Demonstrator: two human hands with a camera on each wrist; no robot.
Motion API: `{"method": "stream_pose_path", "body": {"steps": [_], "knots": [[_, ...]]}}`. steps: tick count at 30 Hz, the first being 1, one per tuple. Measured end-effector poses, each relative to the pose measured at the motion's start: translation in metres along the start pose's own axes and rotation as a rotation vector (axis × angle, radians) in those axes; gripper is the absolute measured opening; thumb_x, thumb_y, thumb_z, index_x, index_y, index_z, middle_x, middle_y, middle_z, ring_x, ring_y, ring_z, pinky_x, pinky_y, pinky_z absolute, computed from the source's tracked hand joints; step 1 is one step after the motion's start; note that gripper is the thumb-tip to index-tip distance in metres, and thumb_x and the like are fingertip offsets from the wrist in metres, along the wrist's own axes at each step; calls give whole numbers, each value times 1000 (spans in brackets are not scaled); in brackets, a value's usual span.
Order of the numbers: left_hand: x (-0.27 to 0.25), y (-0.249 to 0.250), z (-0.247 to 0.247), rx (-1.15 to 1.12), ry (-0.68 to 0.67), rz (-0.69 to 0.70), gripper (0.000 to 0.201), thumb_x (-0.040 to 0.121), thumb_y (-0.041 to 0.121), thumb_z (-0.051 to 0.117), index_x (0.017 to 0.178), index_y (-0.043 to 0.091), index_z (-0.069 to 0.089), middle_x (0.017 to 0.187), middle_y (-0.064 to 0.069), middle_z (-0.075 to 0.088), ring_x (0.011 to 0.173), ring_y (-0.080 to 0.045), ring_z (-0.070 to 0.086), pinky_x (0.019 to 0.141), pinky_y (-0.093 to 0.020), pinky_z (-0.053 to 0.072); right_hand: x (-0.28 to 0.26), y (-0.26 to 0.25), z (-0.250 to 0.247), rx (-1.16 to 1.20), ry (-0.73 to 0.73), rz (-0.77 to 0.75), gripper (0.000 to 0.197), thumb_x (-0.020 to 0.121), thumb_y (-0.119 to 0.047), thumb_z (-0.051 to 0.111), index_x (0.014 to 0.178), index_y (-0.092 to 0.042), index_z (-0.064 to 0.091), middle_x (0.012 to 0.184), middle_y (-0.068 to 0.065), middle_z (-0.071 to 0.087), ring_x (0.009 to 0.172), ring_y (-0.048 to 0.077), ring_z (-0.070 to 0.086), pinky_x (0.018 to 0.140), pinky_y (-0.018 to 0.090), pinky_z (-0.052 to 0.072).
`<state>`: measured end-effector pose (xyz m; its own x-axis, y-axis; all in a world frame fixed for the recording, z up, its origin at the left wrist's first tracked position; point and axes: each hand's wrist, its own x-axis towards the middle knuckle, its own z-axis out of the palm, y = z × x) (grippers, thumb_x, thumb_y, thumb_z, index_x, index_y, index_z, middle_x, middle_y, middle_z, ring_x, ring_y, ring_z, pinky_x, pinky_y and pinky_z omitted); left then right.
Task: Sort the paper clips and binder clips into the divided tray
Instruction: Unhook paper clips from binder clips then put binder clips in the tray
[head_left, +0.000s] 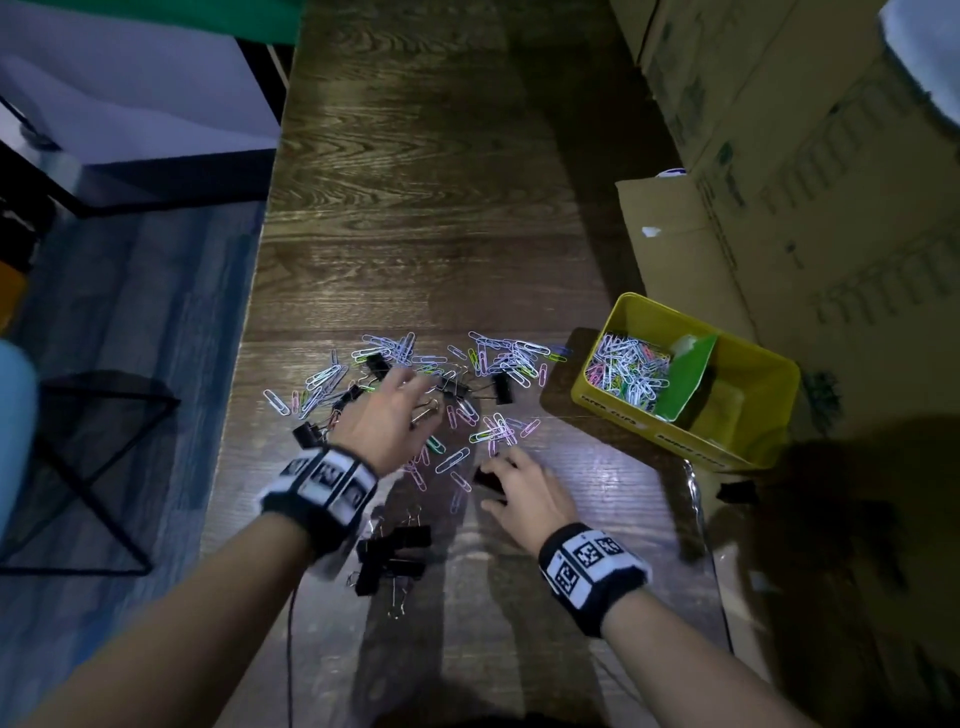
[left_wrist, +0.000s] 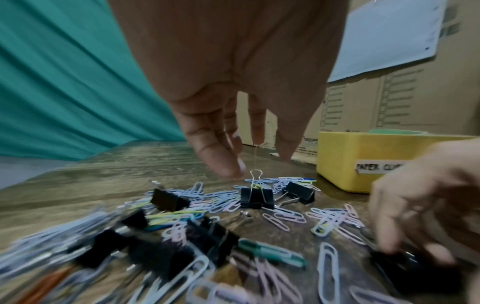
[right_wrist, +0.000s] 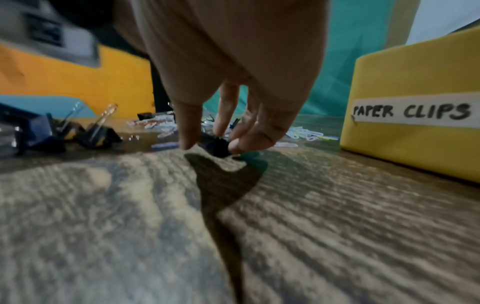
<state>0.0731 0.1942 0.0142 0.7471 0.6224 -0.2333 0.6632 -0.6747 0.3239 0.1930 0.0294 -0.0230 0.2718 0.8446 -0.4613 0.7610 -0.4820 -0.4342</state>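
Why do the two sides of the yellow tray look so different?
The left compartment of the yellow tray holds a heap of coloured paper clips; the right compartment shows only bare yellow floor. The left one sits nearer the loose pile on the table; the right one is farther from it. The label under the left side reads PAPER CLIPS; the other label is too blurred to read. Both share the same yellow walls, split by a green divider.
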Motion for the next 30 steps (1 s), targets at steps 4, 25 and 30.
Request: {"method": "stream_pose_path", "body": {"steps": [4, 25, 30], "knots": [[57, 13, 11, 32, -112, -53, 53, 85, 35, 61, 132, 25, 40, 132, -6, 42, 107, -28, 56, 86, -41, 50, 5, 3, 5, -46, 54, -30, 32, 92, -17, 54, 124, -19, 52, 128, 1, 47, 120, 25, 45, 87, 42, 46], [114, 39, -4, 140, -34, 66, 52, 81, 51, 60, 122, 22, 48, 123, -8, 42, 105, -29, 53, 79, -43, 50, -25, 105, -16, 48, 529, 234, 27, 69, -26, 77, 93, -16, 69, 100, 6, 60, 82, 27, 62, 62, 35, 55], [98, 59, 34, 187, -292, 189, 49, 80, 43, 64, 120, 20, 50, 119, -6, 47, 103, -31, 57, 80, -42, 50, -18, 104, -25, 36, 581, 207, 40, 69, -28, 77, 106, -16, 65, 104, 10, 63, 94, 31, 57, 78, 41, 53]]}}
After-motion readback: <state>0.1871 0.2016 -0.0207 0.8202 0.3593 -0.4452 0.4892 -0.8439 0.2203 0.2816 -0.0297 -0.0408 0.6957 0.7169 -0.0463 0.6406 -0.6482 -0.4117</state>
